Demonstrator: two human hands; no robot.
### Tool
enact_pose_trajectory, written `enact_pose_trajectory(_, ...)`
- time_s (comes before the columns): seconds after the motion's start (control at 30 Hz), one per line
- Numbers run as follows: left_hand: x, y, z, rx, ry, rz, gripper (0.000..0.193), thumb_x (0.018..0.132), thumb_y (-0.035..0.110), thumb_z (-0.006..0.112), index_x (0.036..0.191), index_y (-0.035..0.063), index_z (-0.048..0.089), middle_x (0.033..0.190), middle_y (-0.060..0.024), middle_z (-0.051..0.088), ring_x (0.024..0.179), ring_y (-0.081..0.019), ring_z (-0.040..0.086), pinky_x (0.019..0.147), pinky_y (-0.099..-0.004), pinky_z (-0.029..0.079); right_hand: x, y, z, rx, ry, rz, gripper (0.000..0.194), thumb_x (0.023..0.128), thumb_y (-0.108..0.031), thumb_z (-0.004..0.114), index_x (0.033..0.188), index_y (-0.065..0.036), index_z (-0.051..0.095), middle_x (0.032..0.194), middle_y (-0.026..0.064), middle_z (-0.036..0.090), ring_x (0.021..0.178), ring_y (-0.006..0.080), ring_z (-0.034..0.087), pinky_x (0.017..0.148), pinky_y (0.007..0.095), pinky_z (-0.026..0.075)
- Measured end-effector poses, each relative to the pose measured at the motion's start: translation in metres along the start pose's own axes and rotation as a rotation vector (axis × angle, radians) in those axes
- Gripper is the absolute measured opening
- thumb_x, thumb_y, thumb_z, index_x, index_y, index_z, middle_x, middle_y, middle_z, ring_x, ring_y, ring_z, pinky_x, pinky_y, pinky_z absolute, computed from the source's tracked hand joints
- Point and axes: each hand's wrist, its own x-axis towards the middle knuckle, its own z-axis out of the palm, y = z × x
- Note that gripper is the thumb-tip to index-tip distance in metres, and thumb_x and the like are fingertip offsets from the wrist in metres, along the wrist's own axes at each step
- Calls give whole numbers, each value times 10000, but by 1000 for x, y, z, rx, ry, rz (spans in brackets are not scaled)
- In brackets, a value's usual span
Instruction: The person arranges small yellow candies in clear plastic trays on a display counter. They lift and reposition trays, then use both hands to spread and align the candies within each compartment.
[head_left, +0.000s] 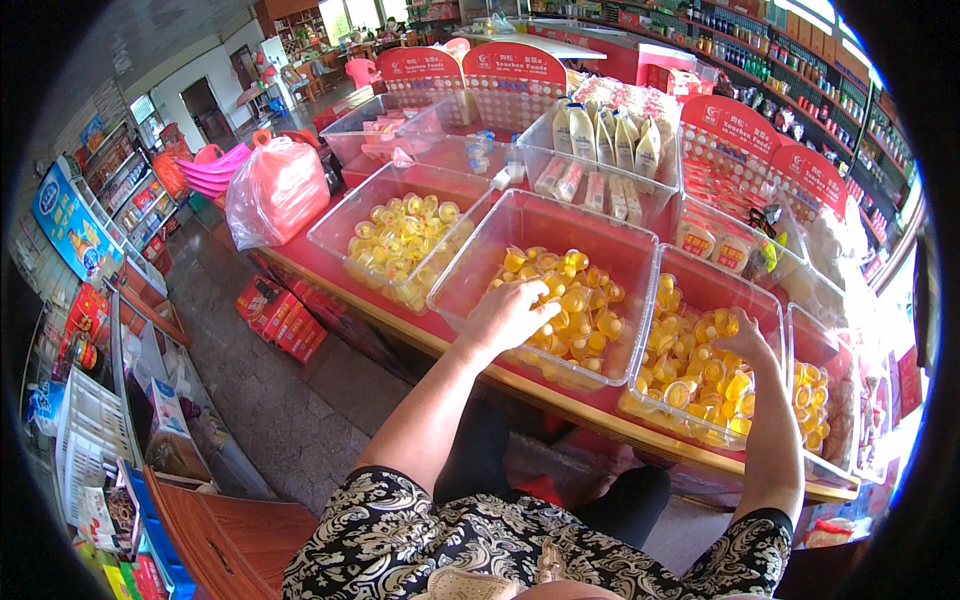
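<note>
My left hand (507, 315) reaches over the near wall of the middle clear plastic bin (480, 247), its fingers apart just above a heap of yellow jelly cups (577, 300). No cup shows clearly in its grasp. In the bin to the right (757, 289), my right hand (747, 342) has its fingers around a yellow jelly cup (721, 322) at the heap's right side; the fingertips are partly hidden. More amber jelly cups (686, 375) fill that bin. A third bin (330, 232) on the left contains paler yellow cups (405, 232).
The bins stand on a red table (315, 262) with a wooden front edge. Behind them are bins of pouches (607, 139) and packaged snacks (712, 244). A tied plastic bag (281, 191) sits at the left end. Red cartons (281, 319) rest on the floor; a wooden cabinet (232, 525) is near my left.
</note>
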Motion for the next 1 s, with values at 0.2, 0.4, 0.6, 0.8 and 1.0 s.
enact_pose_trajectory(0.2,1,3,-1,-4,-4,1,364,971,369,683,1060,17,690,987,-215,740,927,-392,722,785,-467,562,-1,4,0,-1,0,3,1242,628,-366,969,1627,-136,268,1624,387,211,1483,495,344,1183,510,392)
enact_pose_trajectory(0.4,-1,6,-6,18,-56,-29,378,996,362,652,1112,4,685,1032,-216,743,972,-379,724,844,-464,573,-9,-15,-6,21,-50,32,1246,627,-366,967,1630,-134,264,1632,397,179,1509,494,297,1196,512,368)
enact_pose_trajectory(0.6,0,5,-4,12,-36,-21,372,987,370,658,1084,11,682,1016,-211,738,959,-383,717,826,-465,560,-5,-3,-4,23,-37,10,1241,631,-359,967,1631,-143,263,1637,394,169,1514,498,285,1208,504,352)
enact_pose_trajectory(0.8,0,3,-2,2,-22,-15,365,974,372,674,1056,16,682,983,-213,734,927,-389,715,790,-467,551,-6,-5,-5,31,-37,-7,1230,633,-355,966,1627,-146,272,1633,384,195,1501,487,319,1199,497,370)
enact_pose_trajectory(1.0,0,3,-2,-4,-16,-8,372,974,369,678,1072,10,684,992,-214,739,934,-386,719,796,-461,557,-9,-10,-5,27,-31,8,1224,633,-357,963,1625,-153,275,1632,384,195,1497,485,329,1197,496,375)
